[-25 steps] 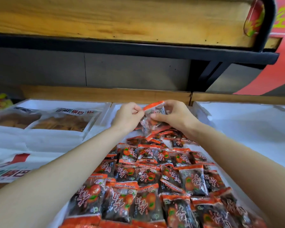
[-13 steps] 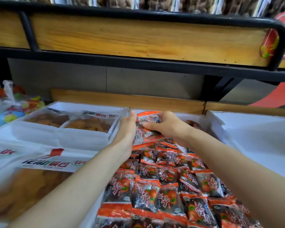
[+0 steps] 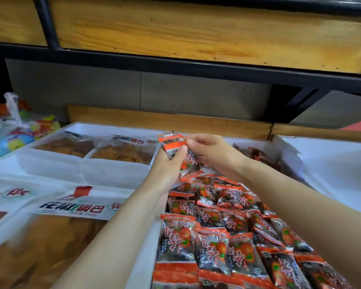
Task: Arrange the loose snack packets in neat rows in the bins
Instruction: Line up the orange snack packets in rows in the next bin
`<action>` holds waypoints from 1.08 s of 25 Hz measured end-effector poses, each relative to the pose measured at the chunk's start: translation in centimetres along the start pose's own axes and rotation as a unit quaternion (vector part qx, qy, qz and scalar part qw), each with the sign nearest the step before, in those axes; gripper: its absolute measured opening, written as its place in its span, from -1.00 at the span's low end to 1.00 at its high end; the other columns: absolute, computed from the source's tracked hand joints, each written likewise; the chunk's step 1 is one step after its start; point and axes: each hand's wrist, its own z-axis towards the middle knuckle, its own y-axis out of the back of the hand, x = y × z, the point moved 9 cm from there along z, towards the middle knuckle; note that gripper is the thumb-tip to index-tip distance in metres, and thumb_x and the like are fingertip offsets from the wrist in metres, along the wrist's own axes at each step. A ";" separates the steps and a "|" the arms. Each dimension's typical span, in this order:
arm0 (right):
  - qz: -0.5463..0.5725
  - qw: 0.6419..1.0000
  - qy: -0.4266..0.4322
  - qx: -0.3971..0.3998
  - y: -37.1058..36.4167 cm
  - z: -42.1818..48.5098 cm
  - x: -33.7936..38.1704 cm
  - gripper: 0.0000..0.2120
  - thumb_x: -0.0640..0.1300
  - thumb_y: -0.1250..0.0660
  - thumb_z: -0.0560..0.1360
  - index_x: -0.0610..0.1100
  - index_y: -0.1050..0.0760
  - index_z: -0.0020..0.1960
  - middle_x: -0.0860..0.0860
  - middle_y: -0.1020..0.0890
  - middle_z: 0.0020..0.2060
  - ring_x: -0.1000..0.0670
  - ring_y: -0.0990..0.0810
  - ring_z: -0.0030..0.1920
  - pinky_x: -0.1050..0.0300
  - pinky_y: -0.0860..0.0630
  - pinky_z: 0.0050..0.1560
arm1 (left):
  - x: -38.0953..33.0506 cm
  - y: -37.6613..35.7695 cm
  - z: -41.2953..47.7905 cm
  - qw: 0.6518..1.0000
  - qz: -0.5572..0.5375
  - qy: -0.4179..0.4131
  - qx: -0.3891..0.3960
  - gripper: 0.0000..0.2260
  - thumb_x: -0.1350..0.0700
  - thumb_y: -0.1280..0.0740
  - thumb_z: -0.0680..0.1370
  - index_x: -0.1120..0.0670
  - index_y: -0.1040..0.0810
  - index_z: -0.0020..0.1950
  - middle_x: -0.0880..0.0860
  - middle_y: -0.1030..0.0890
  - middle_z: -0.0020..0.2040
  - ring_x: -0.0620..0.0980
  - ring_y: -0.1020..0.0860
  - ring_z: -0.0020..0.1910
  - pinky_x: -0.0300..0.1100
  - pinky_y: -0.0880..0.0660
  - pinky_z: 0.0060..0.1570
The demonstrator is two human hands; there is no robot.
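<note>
l grip [image 3: 167, 166] & r grip [image 3: 213, 151] hold packet [image 3: 171, 145] over white bin [image 3: 142, 257]; wood shelf [image 3: 196, 28] above

One wide-angle camera, worn on the head, looks forward and down from close above the white bin [image 3: 146, 265] of snack packets [image 3: 213, 247]. Both forearms [image 3: 117, 226] stretch away from the lens to mid-frame; the wooden shelf front [image 3: 196, 32] fills the top. It is the only view.

held packet [image 3: 172, 146]: orange-black, upright, bin's far end | packets [image 3: 223, 236]: rows in white bin [image 3: 143, 265]
</note>
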 end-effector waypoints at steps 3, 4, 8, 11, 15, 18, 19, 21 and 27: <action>-0.087 0.995 -0.008 -0.052 3.0 2.5 -2.7 -0.72 -0.13 -0.17 0.61 -0.22 -0.48 0.25 -0.11 -0.61 0.08 0.00 -0.59 0.04 0.21 -0.54 0.09 | -0.5 1.2 0.0 1.000 -0.012 -0.009 -0.022 -0.80 0.06 -0.27 0.62 0.07 -0.52 0.22 0.05 -0.67 0.03 -0.06 -0.65 -0.13 -0.20 -0.58 -0.22; -0.192 0.980 -0.003 -0.060 4.0 3.2 -3.9 -0.73 -0.14 -0.18 0.61 -0.22 -0.51 0.23 -0.12 -0.61 0.11 -0.04 -0.58 0.10 0.18 -0.51 0.15 | -0.6 1.4 0.1 1.000 -0.004 -0.016 -0.025 -0.81 0.06 -0.28 0.62 0.06 -0.52 0.21 0.03 -0.66 0.05 -0.06 -0.64 -0.07 -0.17 -0.58 -0.12; -0.407 0.905 -0.073 0.101 3.3 4.2 -11.6 -0.70 -0.11 -0.25 0.58 -0.17 -0.50 0.27 -0.04 -0.57 0.18 0.02 -0.51 0.16 0.26 -0.37 0.13 | -0.5 1.3 0.2 0.999 0.031 -0.022 -0.017 -0.82 0.03 -0.30 0.60 0.00 -0.52 0.19 -0.02 -0.64 0.09 -0.04 -0.62 0.07 -0.06 -0.56 0.10; -0.443 0.873 -0.118 0.165 2.7 4.3 -14.2 -0.61 -0.10 -0.34 0.52 -0.13 -0.44 0.32 0.00 -0.53 0.14 0.02 -0.47 0.13 0.23 -0.34 0.07 | -0.3 1.3 0.2 1.000 0.007 -0.012 -0.012 -0.79 0.04 -0.31 0.60 0.01 -0.51 0.23 0.00 -0.63 0.11 -0.05 -0.64 0.00 -0.12 -0.61 -0.08; -0.493 0.867 -0.054 0.048 3.7 6.0 -11.5 -0.63 -0.08 -0.44 0.44 -0.18 -0.53 0.20 -0.07 -0.62 0.07 -0.09 -0.56 0.09 0.14 -0.44 0.02 | 0.1 1.5 0.4 1.000 -0.010 0.013 -0.013 -0.78 0.05 -0.32 0.60 0.03 -0.51 0.23 0.02 -0.64 0.06 -0.08 -0.65 -0.14 -0.15 -0.62 -0.32; -0.467 0.882 0.010 -0.059 4.5 5.0 -7.3 -0.67 -0.12 -0.35 0.50 -0.19 -0.50 0.24 -0.10 -0.63 0.09 -0.10 -0.58 0.08 0.20 -0.41 0.00 | 0.4 2.3 0.6 0.999 -0.011 0.019 -0.049 -0.85 0.07 -0.31 0.61 0.06 -0.55 0.14 0.03 -0.66 0.02 0.00 -0.64 -0.03 -0.06 -0.60 -0.04; -0.428 0.898 0.026 -0.097 5.0 4.4 -5.8 -0.73 -0.15 -0.31 0.53 -0.20 -0.52 0.21 -0.10 -0.64 0.03 -0.08 -0.58 0.00 0.24 -0.39 -0.09 | 0.7 2.6 0.7 0.998 -0.018 0.024 -0.058 -0.86 0.08 -0.30 0.61 0.07 -0.55 0.13 0.05 -0.66 0.03 0.04 -0.63 0.00 0.00 -0.59 0.04; -0.300 0.939 0.052 -0.158 5.8 2.7 -2.7 -0.82 -0.16 -0.27 0.56 -0.23 -0.54 0.07 -0.10 -0.62 -0.13 -0.01 -0.55 -0.16 0.18 -0.47 -0.16 | 1.3 3.0 0.9 0.996 -0.027 0.041 -0.071 -0.87 0.09 -0.30 0.62 0.08 -0.52 0.14 0.09 -0.64 0.06 0.10 -0.63 0.03 0.12 -0.58 0.10; -0.170 0.982 0.071 -0.025 2.2 -2.5 2.7 -0.93 -0.16 -0.36 0.50 -0.13 -0.52 -0.04 -0.03 -0.62 -0.25 0.16 -0.54 -0.34 0.28 -0.51 -0.28 | 1.9 1.3 0.2 0.993 -0.081 0.082 -0.019 -0.79 0.01 -0.21 0.65 0.07 -0.47 0.22 0.11 -0.63 0.14 0.13 -0.66 0.04 0.10 -0.64 -0.16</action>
